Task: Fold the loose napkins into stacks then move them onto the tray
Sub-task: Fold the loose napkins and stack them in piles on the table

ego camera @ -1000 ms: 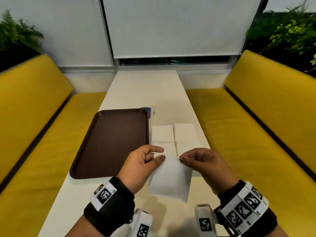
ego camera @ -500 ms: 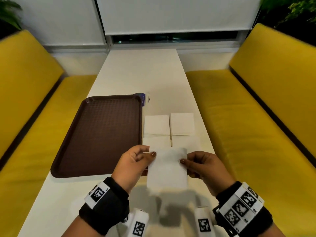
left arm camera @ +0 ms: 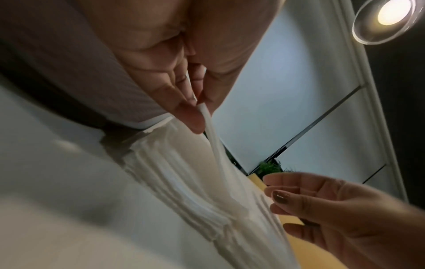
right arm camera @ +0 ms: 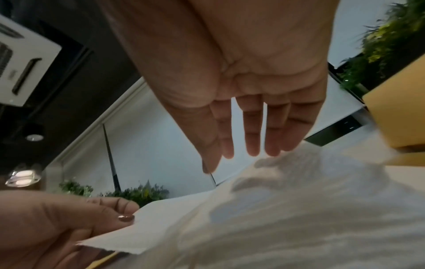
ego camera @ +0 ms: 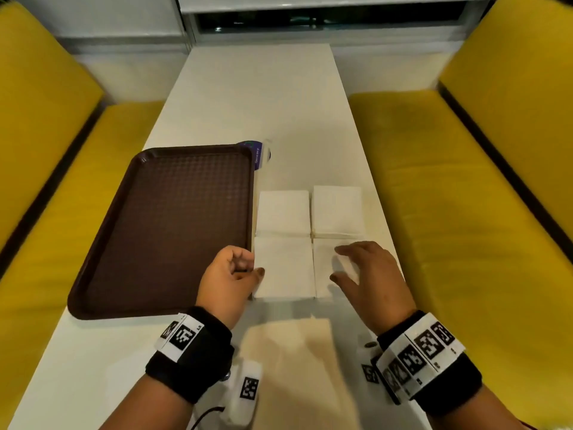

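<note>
A brown tray [ego camera: 173,225] lies bare on the left of the white table. Right of it, white folded napkins form a two-by-two block: far-left stack [ego camera: 283,212], far-right stack [ego camera: 337,211], near-right stack [ego camera: 322,274], and a near-left stack topped by a folded napkin [ego camera: 285,268]. My left hand [ego camera: 251,264] pinches that napkin's left edge between thumb and finger [left arm camera: 195,122]. My right hand [ego camera: 341,263] hovers open over the near-right stack, its fingers [right arm camera: 250,142] straight and holding nothing. A loose unfolded napkin [ego camera: 291,367] lies near the table's front edge between my wrists.
Yellow benches run along both sides, the left one [ego camera: 52,212] and the right one [ego camera: 465,228]. A small purple and white packet [ego camera: 259,152] sits behind the tray's far right corner. The table [ego camera: 257,97] stretches bare toward the window.
The folded napkin held up by both hands has come down onto the near-left stack. My right hand let go and moved right over the near-right stack. The head view tilted down.
</note>
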The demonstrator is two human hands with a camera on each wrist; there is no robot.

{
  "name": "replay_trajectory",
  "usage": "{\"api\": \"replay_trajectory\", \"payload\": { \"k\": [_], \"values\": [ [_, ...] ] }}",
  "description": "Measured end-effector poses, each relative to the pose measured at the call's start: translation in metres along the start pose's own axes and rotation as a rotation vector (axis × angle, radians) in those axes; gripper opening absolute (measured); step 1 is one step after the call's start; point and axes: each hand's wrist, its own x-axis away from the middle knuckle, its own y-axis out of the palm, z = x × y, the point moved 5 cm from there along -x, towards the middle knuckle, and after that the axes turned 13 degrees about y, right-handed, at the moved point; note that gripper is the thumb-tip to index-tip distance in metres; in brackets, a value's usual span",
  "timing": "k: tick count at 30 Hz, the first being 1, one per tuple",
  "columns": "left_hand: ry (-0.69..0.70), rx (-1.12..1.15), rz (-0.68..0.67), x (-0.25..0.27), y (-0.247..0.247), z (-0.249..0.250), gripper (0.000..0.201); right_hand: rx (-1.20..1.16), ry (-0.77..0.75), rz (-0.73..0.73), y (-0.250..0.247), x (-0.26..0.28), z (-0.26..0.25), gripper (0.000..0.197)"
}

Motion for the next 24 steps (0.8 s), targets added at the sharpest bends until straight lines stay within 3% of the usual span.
{"api": "replay_trajectory", "payload": {
  "k": [5, 13, 24],
  "values": [
    [-0.009, -0.116, 0.027, -0.006, 0.005, -0.011, 0.021, 0.134, 0.050, -0.061, 0.015, -0.002, 0.002, 0.052],
    [-0.001, -0.230, 0.017, -0.005, 0.005, -0.009, 0.019, 0.226, 0.096, -0.121, 0.026, -0.004, 0.004, 0.046],
    [0.062, -0.375, 0.046, 0.007, -0.019, -0.001, 0.016, 0.201, 0.076, -0.004, 0.005, 0.019, -0.013, 0.047]
  ]
}}
